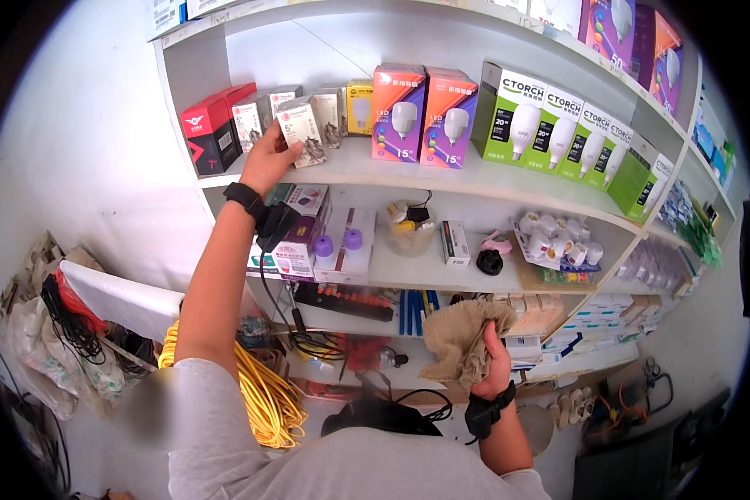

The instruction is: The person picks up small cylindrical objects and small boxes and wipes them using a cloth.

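Note:
My left hand point(268, 158) reaches up to the left part of the upper shelf, its fingers closed on a small white-and-grey box point(306, 137). Similar small boxes point(247, 125) stand just behind and beside it, with a red-and-black box point(209, 137) to their left and a yellow bulb box point(359, 108) to their right. Lower down, in front of my body, my right hand point(497, 367) grips a crumpled brown cloth point(458, 337), apart from the shelves. Black straps with a cable wrap both wrists.
Purple-and-orange bulb boxes point(398, 117) and green-and-white bulb boxes point(514, 117) line the upper shelf point(425, 177). Below stand a plastic tub point(410, 233) of small parts and a tray of white bulb holders point(562, 242). A yellow cable coil point(267, 408) lies at lower left.

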Motion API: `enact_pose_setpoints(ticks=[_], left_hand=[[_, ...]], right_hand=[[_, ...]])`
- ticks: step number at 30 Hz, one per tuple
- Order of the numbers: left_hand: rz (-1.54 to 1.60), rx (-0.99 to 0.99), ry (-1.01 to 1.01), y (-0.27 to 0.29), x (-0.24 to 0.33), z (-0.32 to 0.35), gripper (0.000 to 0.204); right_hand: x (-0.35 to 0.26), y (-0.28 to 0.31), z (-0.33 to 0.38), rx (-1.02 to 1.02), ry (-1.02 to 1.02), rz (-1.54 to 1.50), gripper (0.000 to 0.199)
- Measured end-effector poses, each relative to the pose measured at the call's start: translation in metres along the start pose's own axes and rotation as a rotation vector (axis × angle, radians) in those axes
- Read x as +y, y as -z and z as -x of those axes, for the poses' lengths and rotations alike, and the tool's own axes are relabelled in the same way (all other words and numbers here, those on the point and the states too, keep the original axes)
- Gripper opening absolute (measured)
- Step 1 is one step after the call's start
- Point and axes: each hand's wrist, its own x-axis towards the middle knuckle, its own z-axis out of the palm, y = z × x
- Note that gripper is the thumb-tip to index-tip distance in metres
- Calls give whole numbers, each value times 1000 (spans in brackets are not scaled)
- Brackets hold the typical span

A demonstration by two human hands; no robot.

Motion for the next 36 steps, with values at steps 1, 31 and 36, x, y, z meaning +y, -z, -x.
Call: enact_pose_setpoints(ticks=[1, 31, 36], left_hand=[[-8, -33, -4, 0, -1, -4, 63], [-1232, 240, -217, 44, 0, -19, 68], [-1269, 237, -278, 53, 3, -23, 69]], right_hand=[[1, 3, -2, -1, -9, -11, 48], [10, 7, -14, 9, -5, 28, 46], [12, 5, -17, 17, -11, 26, 46]])
